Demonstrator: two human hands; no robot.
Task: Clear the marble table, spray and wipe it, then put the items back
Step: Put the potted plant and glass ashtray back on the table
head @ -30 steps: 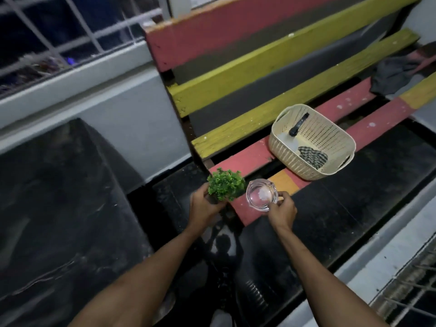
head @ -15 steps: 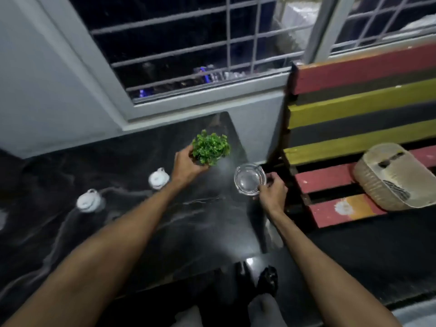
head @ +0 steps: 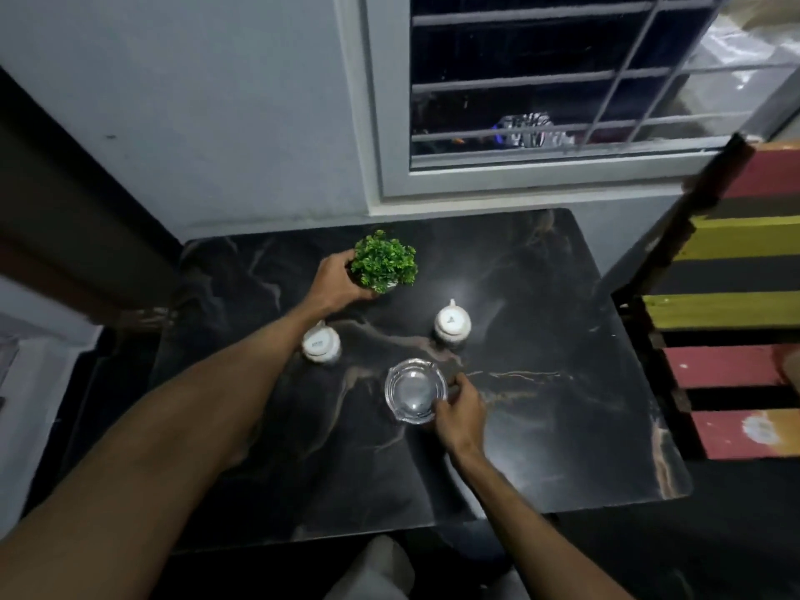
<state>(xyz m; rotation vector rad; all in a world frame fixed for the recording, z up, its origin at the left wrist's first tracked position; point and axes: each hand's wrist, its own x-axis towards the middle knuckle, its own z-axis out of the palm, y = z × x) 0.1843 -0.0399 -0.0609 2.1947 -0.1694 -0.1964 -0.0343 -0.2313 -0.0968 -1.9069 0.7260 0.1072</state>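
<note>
The black marble table (head: 562,426) with pale veins fills the middle of the view. My left hand (head: 335,281) grips the pot of a small green plant (head: 384,261) at the far middle of the table. My right hand (head: 461,411) holds the rim of a clear glass ashtray (head: 413,389), which is on or just above the table nearer to me. Two small white lidded jars stand on the table: one (head: 321,342) beside my left forearm, the other (head: 452,321) right of the plant.
A bench with red, yellow and black slats (head: 736,305) stands against the table's right side. A white wall and a barred window (head: 562,80) lie behind the table. A dark panel (head: 65,218) is at the left. My knees show below the near edge.
I have turned from the bench to the table. Both hands carried the plant and the ashtray from the bench slat over to the marble top and lowered them there.
</note>
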